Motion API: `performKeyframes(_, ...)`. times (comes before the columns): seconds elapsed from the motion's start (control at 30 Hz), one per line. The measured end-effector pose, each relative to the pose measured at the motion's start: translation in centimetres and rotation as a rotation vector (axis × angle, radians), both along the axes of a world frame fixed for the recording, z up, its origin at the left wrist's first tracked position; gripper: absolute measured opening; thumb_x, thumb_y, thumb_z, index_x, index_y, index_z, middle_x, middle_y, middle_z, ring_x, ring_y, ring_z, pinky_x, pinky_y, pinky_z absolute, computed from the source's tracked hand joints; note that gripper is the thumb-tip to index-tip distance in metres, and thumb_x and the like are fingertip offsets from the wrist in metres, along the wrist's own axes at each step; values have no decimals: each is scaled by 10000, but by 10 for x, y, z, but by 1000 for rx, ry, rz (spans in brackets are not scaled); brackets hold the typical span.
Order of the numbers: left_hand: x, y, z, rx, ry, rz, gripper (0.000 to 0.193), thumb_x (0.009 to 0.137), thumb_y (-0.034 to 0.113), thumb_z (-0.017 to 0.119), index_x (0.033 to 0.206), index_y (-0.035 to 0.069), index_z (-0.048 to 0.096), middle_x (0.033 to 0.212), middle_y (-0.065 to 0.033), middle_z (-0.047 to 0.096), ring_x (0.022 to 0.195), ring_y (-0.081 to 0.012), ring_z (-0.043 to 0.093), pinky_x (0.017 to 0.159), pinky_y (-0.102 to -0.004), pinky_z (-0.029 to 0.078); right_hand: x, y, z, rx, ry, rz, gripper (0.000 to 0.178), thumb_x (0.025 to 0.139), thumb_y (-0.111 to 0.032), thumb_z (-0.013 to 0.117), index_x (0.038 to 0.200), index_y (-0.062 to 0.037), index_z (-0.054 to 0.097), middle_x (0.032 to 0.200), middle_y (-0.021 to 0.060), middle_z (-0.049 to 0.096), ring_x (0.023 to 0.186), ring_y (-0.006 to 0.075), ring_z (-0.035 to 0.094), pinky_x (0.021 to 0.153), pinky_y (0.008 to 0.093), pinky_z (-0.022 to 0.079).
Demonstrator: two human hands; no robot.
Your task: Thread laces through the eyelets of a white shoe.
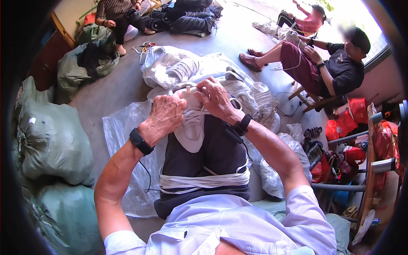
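A white sneaker [189, 135] rests on my dark-trousered thighs, its toe pointing toward me. At its upper left edge, my left hand [165, 114] is closed with the fingers pinched against the shoe. My right hand [217, 101] is closed in a pinch at the upper right, beside the shoe's tongue [187, 90]. White lace crosses the shoe between the hands, and a loop of shoelace [236, 102] curves out past my right hand. What exactly lies between the fingertips is partly hidden. A bundle of white laces [205, 182] lies across my lap.
Beyond my knees is a heap of white shoes [250, 95] and plastic bags [170, 63]. Large green sacks [55, 140] stand at left. A seated person [335, 63] handles a shoe at right; others sit farther back. A rack with red bags [357, 110] is at right.
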State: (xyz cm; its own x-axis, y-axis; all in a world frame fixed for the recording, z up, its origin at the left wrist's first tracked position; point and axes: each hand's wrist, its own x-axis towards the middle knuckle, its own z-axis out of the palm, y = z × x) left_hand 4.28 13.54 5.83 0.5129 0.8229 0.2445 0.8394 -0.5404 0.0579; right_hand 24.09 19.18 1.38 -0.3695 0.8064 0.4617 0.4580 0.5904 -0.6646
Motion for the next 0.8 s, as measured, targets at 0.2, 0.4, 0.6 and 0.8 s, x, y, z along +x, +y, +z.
performKeyframes(0.2,6,3,8,-73,154,-33,89,756,71,615,798,20,675,983,-170,647,773,-334,692,676,-441,553,5,2,-7,85,-22,-4,235,873,-193,678,998,1,635,1005,170,596,935,346,598,801,428,475)
performKeyframes(0.4,10,5,-10,-84,-124,-7,63,810,39,570,831,62,625,946,-112,607,812,-344,659,718,-455,526,5,2,-10,1,43,-6,249,839,-209,690,972,-10,625,987,171,590,967,356,554,856,447,444)
performKeyframes(0.6,8,-2,-15,-8,-268,22,33,845,54,580,841,41,610,941,-136,597,829,-360,648,726,-455,527,9,-3,-7,7,74,13,302,847,-261,699,981,-1,625,977,166,584,966,337,557,857,433,445)
performKeyframes(0.8,8,-6,-10,-22,-192,81,59,845,58,590,891,21,589,938,-150,599,809,-358,649,716,-459,527,9,-15,2,-49,93,3,280,855,-228,687,996,4,617,1009,181,574,977,347,556,841,434,453)
